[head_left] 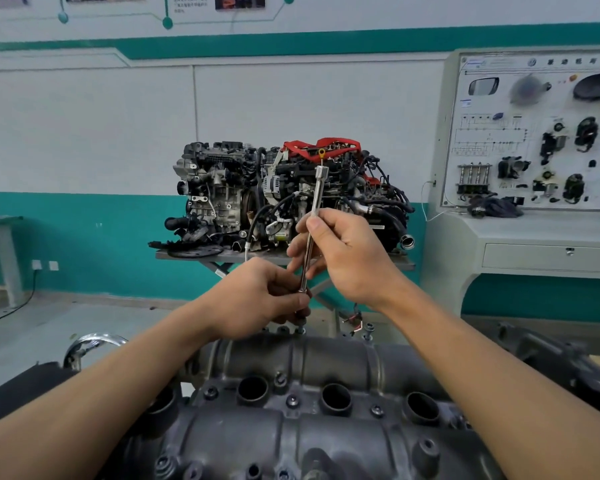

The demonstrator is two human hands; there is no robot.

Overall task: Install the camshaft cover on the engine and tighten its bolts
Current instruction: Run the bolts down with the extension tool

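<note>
A: What are the two hands doing?

B: The right hand (343,258) is holding a long, slim chrome driver bar (315,206) at its knurled band, its grip pinching the shaft between the thumb and curled fingers. The left hand (257,299) is working lower down, its grip pinching the bar's bottom end between thumb and fingertips.

A: How is the bar standing?

B: It is standing nearly upright, with its thicker cylindrical top leaning slightly to the right. Its tip is pointing down at a small steel bolt (300,329) on the far edge of the cover. The left fingers are hiding the tip, so I cannot tell whether it is sitting on the bolt.

A: And where is the cover lying?

B: The dark grey cast-metal camshaft cover (326,441) is filling the foreground, running beneath both forearms with its round wells facing up. Small dark flanged bolts (292,400) are sitting in its holes between the wells.

A: What is showing behind it?

B: A fully dressed display engine with red parts on top (284,192) is sitting on a grey metal table (187,255) against the teal-and-white wall. A pale grey training board carrying car parts (534,133) is standing to the right. A shiny chrome ring (94,341) is showing at the left, beside the cover.
</note>
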